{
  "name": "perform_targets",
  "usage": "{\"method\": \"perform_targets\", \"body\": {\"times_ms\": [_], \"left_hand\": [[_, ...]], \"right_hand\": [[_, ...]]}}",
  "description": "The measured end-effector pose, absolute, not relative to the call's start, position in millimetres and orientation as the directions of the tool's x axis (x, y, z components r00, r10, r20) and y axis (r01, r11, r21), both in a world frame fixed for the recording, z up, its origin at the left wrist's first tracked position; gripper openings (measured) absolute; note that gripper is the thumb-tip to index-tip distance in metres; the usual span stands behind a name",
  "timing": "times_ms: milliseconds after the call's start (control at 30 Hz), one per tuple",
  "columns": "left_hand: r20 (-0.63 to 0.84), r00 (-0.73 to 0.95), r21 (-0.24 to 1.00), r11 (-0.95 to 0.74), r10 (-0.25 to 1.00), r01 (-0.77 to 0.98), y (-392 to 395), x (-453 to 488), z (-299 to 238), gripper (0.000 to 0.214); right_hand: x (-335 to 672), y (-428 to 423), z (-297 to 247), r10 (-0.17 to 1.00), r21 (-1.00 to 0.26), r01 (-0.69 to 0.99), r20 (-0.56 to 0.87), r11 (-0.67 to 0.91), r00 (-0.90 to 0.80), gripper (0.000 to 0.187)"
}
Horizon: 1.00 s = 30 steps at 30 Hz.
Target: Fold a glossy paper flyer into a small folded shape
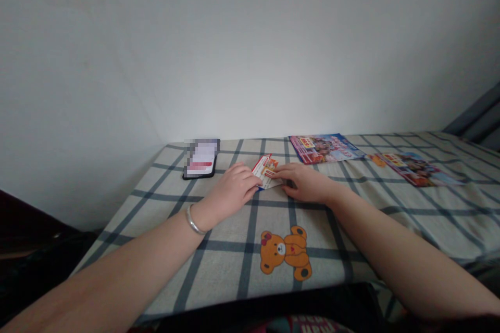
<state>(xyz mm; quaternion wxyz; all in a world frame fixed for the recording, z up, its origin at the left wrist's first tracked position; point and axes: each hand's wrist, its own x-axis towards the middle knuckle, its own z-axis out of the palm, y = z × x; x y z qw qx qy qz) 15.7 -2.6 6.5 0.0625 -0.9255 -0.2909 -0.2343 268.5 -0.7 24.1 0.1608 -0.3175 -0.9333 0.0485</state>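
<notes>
A small folded paper (267, 183), printed in white, red and orange, lies on the checked cloth between my two hands. My left hand (236, 186), with a silver bangle at its wrist, grips the left edge of the paper, fingers bent over it. From the other side, my right hand (302, 181) holds the paper down, its fingertips on the printed face and its thumb by the lower right edge. Parts of the paper are hidden under the fingers.
A phone (201, 158) with a lit, partly blurred screen lies left of my hands. Two colourful printed leaflets, a nearer one (416, 169) and one by the wall (326, 148), rest on the right. The cloth (219, 270) bears a printed bear (287, 252). A wall (250, 52) borders the back.
</notes>
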Motion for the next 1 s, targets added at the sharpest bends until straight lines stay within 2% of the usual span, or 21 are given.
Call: {"method": "perform_targets", "body": {"times_ms": [267, 567, 767, 1000], "left_hand": [[0.470, 0.749, 0.081, -0.867, 0.468, 0.491, -5, 16, 1, 0.031], [0.425, 0.771, 0.120, -0.874, 0.474, 0.471, -7, 16, 3, 0.024], [0.403, 0.772, 0.066, -0.857, 0.492, 0.511, -10, 16, 5, 0.024], [0.347, 0.799, -0.118, -0.822, 0.491, 0.557, -18, 23, 10, 0.019]], "right_hand": [[262, -5, 23, 0.600, -0.187, 0.570, 0.272, 0.800, -0.752, 0.043], [263, -6, 26, 0.614, -0.093, 0.613, 0.254, 0.785, -0.748, 0.039], [261, -6, 25, 0.617, -0.088, 0.618, 0.262, 0.781, -0.742, 0.034], [252, -11, 25, 0.593, -0.159, 0.573, 0.286, 0.804, -0.752, 0.028]]}}
